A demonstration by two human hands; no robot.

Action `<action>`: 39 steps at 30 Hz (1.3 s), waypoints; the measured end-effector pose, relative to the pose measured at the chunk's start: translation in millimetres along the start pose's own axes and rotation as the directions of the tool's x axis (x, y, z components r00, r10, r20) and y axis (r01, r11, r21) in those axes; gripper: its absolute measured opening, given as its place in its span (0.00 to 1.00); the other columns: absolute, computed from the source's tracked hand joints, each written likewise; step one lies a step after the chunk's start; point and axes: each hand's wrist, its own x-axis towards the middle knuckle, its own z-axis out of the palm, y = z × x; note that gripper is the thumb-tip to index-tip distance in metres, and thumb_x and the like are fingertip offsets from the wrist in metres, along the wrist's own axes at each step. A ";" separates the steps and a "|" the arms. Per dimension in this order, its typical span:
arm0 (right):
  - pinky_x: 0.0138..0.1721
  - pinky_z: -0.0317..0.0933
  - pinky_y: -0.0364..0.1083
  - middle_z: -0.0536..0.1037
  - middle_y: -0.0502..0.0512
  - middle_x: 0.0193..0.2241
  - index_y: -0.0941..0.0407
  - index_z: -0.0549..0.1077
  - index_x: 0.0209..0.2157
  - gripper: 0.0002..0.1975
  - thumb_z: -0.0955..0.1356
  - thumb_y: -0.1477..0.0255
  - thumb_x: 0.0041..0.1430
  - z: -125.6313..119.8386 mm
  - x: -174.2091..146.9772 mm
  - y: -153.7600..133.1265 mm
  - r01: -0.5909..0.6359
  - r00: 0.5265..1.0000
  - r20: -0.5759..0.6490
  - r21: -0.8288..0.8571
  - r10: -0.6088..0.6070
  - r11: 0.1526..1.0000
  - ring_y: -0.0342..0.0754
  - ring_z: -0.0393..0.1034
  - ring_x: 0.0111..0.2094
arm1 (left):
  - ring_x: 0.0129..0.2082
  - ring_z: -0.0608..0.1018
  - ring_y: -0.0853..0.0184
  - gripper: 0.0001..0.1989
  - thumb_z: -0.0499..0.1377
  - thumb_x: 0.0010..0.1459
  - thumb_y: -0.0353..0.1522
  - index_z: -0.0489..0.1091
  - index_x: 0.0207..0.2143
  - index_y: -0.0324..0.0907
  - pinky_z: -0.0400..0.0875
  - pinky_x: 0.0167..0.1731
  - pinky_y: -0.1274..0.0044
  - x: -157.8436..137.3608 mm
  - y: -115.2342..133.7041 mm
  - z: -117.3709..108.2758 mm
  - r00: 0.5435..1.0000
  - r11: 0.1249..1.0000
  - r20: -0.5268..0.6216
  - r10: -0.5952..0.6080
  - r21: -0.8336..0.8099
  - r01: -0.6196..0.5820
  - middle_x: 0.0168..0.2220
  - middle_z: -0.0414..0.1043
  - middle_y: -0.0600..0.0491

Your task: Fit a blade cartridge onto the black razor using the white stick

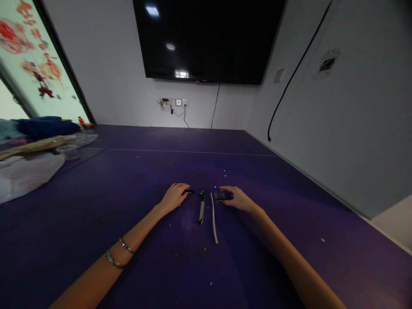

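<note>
My left hand (175,195) rests on the purple surface, its fingers closed round a small dark object (189,191) whose kind I cannot make out. On the right, my right hand (237,198) grips the edge of a small dark, clear-looking flat case (219,196) between thumb and fingers. Between the hands lies a razor (201,208) with a light-and-dark handle, its head pointing away from me. Beside it is a thin, slightly curved whitish stick or tube (214,219), touched by neither hand.
The purple surface (144,249) carries small white specks. Folded cloths and plastic bags (32,167) lie at the left. Ahead, a large television (209,38) hangs above wall sockets (175,103). A black cable (296,71) hangs down the right wall.
</note>
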 end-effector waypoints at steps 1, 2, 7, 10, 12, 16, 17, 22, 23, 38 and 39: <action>0.45 0.62 0.52 0.73 0.59 0.47 0.57 0.69 0.49 0.27 0.69 0.75 0.43 -0.3 0.1 0.5 0.000 1.000 0.004 0.003 0.000 1.000 0.53 0.67 0.47 | 0.45 0.73 0.62 0.11 0.54 0.56 0.27 0.70 0.41 0.40 0.64 0.48 0.68 0.0 0.3 0.1 1.000 1.000 -0.003 -0.003 -0.003 0.003 0.43 0.74 0.49; 0.45 0.62 0.52 0.73 0.58 0.47 0.57 0.69 0.49 0.27 0.69 0.75 0.43 -0.5 0.2 1.0 -0.001 1.000 0.005 0.004 0.001 1.000 0.53 0.67 0.47 | 0.45 0.74 0.62 0.11 0.55 0.56 0.27 0.70 0.41 0.40 0.64 0.48 0.68 0.0 0.5 0.2 1.000 1.000 -0.005 -0.006 -0.005 0.006 0.42 0.74 0.49; 0.46 0.62 0.52 0.72 0.58 0.47 0.56 0.69 0.49 0.28 0.70 0.75 0.42 -0.9 0.5 1.9 -0.015 1.000 0.007 0.011 0.015 1.000 0.53 0.66 0.48 | 0.42 0.74 0.63 0.11 0.55 0.56 0.27 0.70 0.42 0.39 0.65 0.46 0.70 -0.8 0.7 0.5 1.000 1.000 -0.011 -0.015 -0.010 0.014 0.40 0.73 0.48; 0.45 0.63 0.52 0.72 0.59 0.48 0.56 0.69 0.50 0.29 0.70 0.74 0.41 -2.4 0.5 0.2 -0.020 1.000 0.014 0.036 0.019 0.999 0.53 0.66 0.47 | 0.40 0.74 0.64 0.11 0.54 0.56 0.27 0.70 0.42 0.40 0.67 0.44 0.71 -1.7 1.3 -0.3 1.000 1.000 -0.012 -0.020 -0.024 0.020 0.38 0.72 0.48; 0.44 0.63 0.52 0.72 0.59 0.48 0.55 0.69 0.50 0.29 0.70 0.74 0.42 -4.4 0.4 -0.7 -0.021 1.000 0.012 0.054 0.021 0.998 0.52 0.67 0.46 | 0.39 0.74 0.64 0.11 0.54 0.56 0.27 0.70 0.42 0.40 0.68 0.42 0.71 -2.1 1.5 -0.6 1.000 0.999 -0.019 -0.017 -0.030 0.017 0.38 0.72 0.48; 0.42 0.64 0.50 0.72 0.58 0.48 0.55 0.68 0.50 0.27 0.69 0.74 0.43 -10.7 0.5 -1.1 -0.010 1.000 -0.028 0.062 0.012 0.998 0.52 0.68 0.45 | 0.39 0.74 0.63 0.12 0.53 0.56 0.26 0.69 0.42 0.40 0.69 0.42 0.70 -1.6 -0.6 -0.4 0.998 0.999 -0.052 0.021 -0.033 -0.022 0.37 0.72 0.48; 0.41 0.64 0.50 0.72 0.58 0.48 0.55 0.69 0.50 0.27 0.69 0.74 0.44 -12.4 0.7 -1.7 -0.005 0.999 -0.048 0.058 0.008 0.998 0.51 0.68 0.45 | 0.39 0.74 0.63 0.12 0.52 0.56 0.26 0.68 0.42 0.40 0.69 0.42 0.70 -1.3 -1.5 -0.6 0.998 0.999 -0.061 0.028 -0.039 -0.031 0.38 0.73 0.48; 0.38 0.65 0.47 0.74 0.58 0.44 0.55 0.71 0.46 0.20 0.67 0.74 0.49 -18.2 2.7 -17.4 0.029 0.988 -0.149 0.028 -0.025 0.999 0.50 0.69 0.43 | 0.39 0.75 0.64 0.13 0.51 0.58 0.27 0.66 0.45 0.38 0.71 0.41 0.70 1.3 0.8 -7.3 0.991 0.994 -0.118 0.068 -0.078 -0.077 0.40 0.72 0.47; 0.37 0.65 0.46 0.74 0.57 0.44 0.55 0.72 0.45 0.17 0.67 0.73 0.50 -18.4 3.0 -23.4 0.049 0.987 -0.156 0.023 -0.045 0.999 0.49 0.69 0.43 | 0.39 0.75 0.64 0.13 0.51 0.58 0.27 0.66 0.46 0.37 0.71 0.41 0.70 1.9 4.3 -10.0 0.988 0.992 -0.127 0.088 -0.083 -0.099 0.40 0.72 0.46; 0.44 0.62 0.50 0.76 0.55 0.38 0.53 0.76 0.38 0.08 0.67 0.71 0.55 -15.6 -1.4 -80.5 0.328 0.930 -0.140 -0.098 -0.339 0.940 0.49 0.67 0.42 | 0.43 0.73 0.64 0.15 0.50 0.60 0.27 0.62 0.50 0.39 0.70 0.44 0.69 -2.9 75.0 -41.5 0.923 0.920 -0.182 0.339 -0.138 -0.366 0.43 0.70 0.47; 0.44 0.62 0.50 0.76 0.55 0.38 0.53 0.76 0.38 0.08 0.67 0.71 0.55 -15.6 -1.4 -80.7 0.330 0.929 -0.142 -0.099 -0.342 0.939 0.49 0.67 0.42 | 0.43 0.73 0.64 0.15 0.50 0.60 0.27 0.62 0.50 0.39 0.70 0.44 0.69 -2.9 75.5 -42.0 0.923 0.920 -0.183 0.340 -0.140 -0.367 0.42 0.70 0.47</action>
